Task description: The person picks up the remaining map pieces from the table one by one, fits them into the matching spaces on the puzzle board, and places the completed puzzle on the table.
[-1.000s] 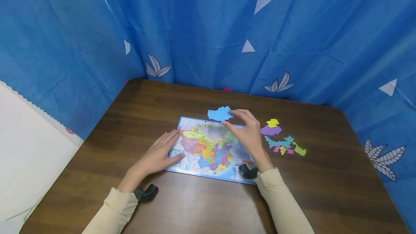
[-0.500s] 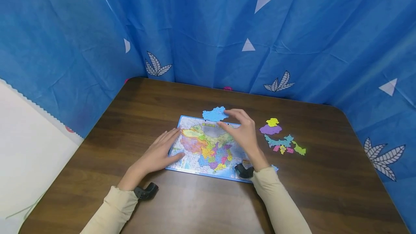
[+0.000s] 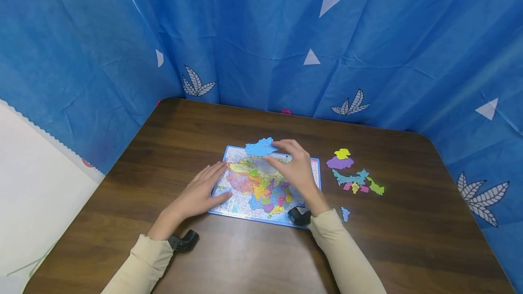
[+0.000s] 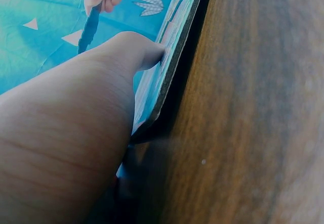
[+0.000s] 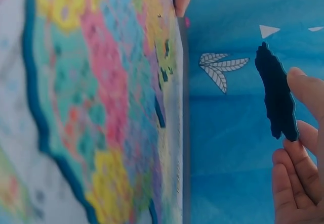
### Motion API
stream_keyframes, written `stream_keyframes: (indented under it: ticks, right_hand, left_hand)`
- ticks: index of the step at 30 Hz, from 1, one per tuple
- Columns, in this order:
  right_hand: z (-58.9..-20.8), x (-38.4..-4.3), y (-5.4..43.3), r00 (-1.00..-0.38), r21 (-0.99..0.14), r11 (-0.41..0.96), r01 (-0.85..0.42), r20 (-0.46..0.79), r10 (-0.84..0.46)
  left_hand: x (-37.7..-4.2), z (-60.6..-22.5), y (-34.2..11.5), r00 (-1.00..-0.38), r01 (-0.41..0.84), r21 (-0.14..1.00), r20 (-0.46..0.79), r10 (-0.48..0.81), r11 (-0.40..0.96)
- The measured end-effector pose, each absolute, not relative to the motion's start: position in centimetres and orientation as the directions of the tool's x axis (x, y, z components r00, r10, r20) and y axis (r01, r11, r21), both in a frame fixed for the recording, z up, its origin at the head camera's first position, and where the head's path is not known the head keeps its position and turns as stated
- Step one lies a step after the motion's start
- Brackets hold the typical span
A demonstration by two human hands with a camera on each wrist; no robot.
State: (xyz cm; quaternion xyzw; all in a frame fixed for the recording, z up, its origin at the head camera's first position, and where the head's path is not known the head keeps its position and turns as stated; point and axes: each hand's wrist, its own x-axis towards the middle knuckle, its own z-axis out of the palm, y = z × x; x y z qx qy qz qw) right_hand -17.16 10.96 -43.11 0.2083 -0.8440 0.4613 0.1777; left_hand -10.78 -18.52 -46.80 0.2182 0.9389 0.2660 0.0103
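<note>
While the left hand [image 3: 204, 193] lies with extended fingers across the left edge of the map board [image 3: 245, 215], it grasps nothing; its thumb touches the printed face. Its cream sleeve [image 3: 143, 257] is soft, wrinkled cloth, with a curved black device [image 3: 184, 241] at the wrist.

The board, a glossy rectangle with a blue rim, lies near the middle of the wood-grained table [image 3: 229, 262], well in from the left and right edges; the left wrist view shows its dark side. Irregular patches of pink, orange, yellow, green and blue make up the map.

Over the board's far edge hangs the large blue piece [image 3: 259, 147], thin and flat with a jagged outline; the right wrist view shows it dark, clear of the board. The right hand [image 3: 297, 165] pinches its right end between thumb and fingers.

Toward the table's right edge, a bumpy yellow piece [image 3: 342, 153] meets a purple oval piece [image 3: 340, 163]; whether they overlap is too small to tell. Nearer lie a ragged, winding teal piece [image 3: 350, 179], a pointed little blue piece [image 3: 345, 214] and an elongated green piece [image 3: 376, 188].

Beyond the far edge hangs a creased blue curtain [image 3: 253, 35] with white triangles and leaves.
</note>
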Motion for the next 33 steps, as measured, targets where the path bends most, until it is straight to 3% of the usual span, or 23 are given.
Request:
stream_keyframes:
  ticks: [33]
  right_hand:
    - [-44.5, -17.3, 7.8, -0.919, -0.726, 0.564, -0.392, 0.287, -0.269]
  left_hand:
    - [-11.0, -46.8, -18.6, -0.904, 0.400, 0.500, 0.079, 0.420, 0.768]
